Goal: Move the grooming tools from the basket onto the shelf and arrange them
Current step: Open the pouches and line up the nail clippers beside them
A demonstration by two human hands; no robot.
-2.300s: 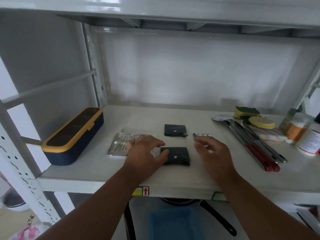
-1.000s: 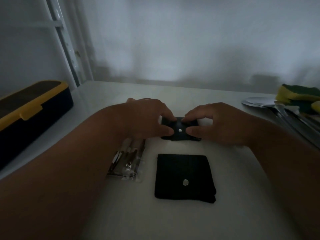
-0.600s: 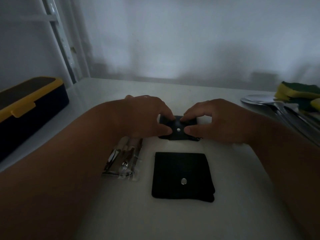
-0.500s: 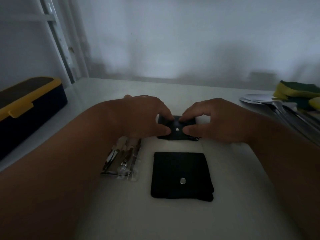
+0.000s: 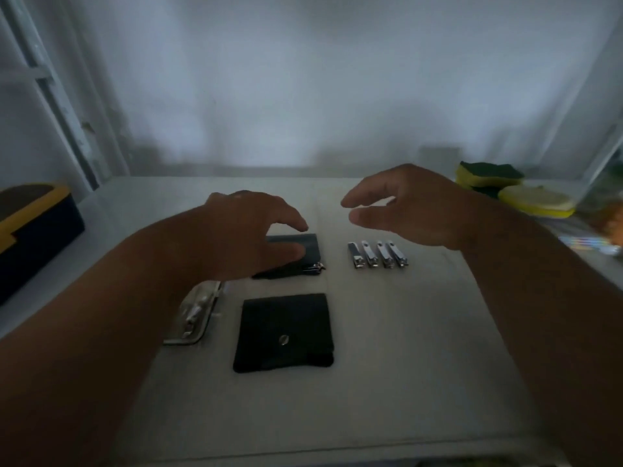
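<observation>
Both hands are up over the shelf (image 5: pixel 387 382), and neither one is carrying anything; the left hand (image 5: pixel 246 237) hovers low over the far black pouch (image 5: pixel 303 251), fingers loosely spread, thumb tip close to its flap, though whether skin actually meets leather I cannot tell in this dim light; the right hand (image 5: pixel 404 210) hangs in the air above the row of four nail clippers (image 5: pixel 377 254), fingers relaxed and half curled, gripping nothing.

The grooming tools are all laid out on the shelf: the far pouch with a bit of metal poking from its near right corner; the near black pouch (image 5: pixel 283 332) flat just in front of it, snap facing up; the clippers side by side to the right of the far pouch; a clear packet of metal tools (image 5: pixel 195 311) to the left of the near pouch, half under the left forearm; no basket in view.

So this looks like the arranging stage, with the moving done; the next move, I would judge, is a small one: nudge the far pouch square with the near one, tuck that stray metal in, and keep the sleeve side of the arm from dragging the packet.

At the edges: a yellow-lidded box (image 5: pixel 30 227) far left, sponges (image 5: pixel 488 176) far right.
</observation>
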